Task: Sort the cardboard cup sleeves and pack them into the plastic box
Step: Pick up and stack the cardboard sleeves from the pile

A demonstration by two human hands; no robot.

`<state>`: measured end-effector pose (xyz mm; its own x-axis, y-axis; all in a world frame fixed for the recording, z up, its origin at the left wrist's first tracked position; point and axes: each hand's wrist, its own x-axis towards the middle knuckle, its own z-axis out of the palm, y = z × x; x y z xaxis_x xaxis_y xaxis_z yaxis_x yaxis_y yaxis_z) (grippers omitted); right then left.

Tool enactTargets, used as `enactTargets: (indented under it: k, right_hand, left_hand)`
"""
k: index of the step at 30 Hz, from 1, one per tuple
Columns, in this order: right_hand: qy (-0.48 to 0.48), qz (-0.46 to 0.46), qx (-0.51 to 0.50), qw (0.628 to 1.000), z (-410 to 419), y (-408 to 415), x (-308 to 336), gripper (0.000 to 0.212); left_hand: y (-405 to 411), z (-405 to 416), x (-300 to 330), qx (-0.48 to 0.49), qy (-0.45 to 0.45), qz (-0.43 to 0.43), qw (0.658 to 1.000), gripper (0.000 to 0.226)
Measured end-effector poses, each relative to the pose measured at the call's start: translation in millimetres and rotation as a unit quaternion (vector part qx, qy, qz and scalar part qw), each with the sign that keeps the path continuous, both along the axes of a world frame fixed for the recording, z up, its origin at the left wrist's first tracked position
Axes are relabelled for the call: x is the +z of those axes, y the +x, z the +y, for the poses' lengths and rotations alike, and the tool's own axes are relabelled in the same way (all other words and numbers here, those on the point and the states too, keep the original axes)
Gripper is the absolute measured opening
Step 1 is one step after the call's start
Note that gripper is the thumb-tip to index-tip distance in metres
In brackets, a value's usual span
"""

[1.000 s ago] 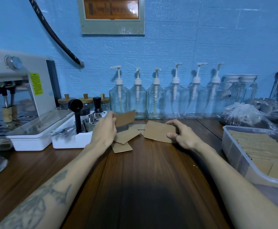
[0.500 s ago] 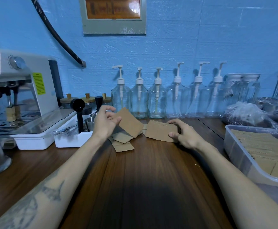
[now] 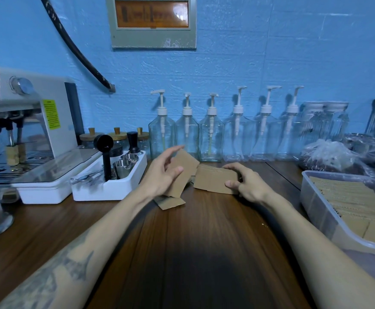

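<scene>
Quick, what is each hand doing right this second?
Left hand: holds a single cardboard sleeve, lifted off the table.
Right hand: grips the stack of sleeves resting on the table.

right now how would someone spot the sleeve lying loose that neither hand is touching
Start at the white plastic tool tray beside the espresso machine. Just right of it, on the brown wooden counter, lies one flat brown cardboard cup sleeve. Unlike its neighbours, it rests below the left hand, unheld.
</scene>
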<state>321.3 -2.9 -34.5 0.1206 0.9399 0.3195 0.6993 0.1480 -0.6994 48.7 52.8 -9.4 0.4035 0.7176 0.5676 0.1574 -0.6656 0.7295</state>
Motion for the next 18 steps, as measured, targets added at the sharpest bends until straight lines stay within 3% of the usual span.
enactTargets:
  k: [2, 4, 8, 11, 15, 18]
  right_hand:
    - [-0.001, -0.001, 0.001, 1.0, 1, 1, -1, 0.04]
    - [-0.001, -0.003, 0.0, 1.0, 1, 1, -1, 0.04]
    - [-0.001, 0.0, -0.003, 1.0, 1, 1, -1, 0.039]
    - [-0.009, 0.006, 0.003, 1.0, 1, 0, 0, 0.039]
    - [-0.028, 0.014, 0.026, 0.999, 0, -3, 2, 0.044]
    - [-0.053, 0.034, 0.039, 0.997, 0, -7, 4, 0.054]
  left_hand:
    - [0, -2, 3, -0.032, -0.059, -0.081, 0.994, 0.056]
    - [1, -3, 4, -0.03, -0.132, -0.139, 0.981, 0.042]
    - [5, -1, -3, -0.012, -0.192, -0.159, 0.968, 0.016]
    - [10, 1, -14, 0.046, -0.171, -0.064, 0.982, 0.023]
    - [15, 1, -25, 0.134, -0.008, 0.167, 0.977, 0.041]
    - [21, -3, -27, 0.121, 0.037, 0.209, 0.97, 0.063]
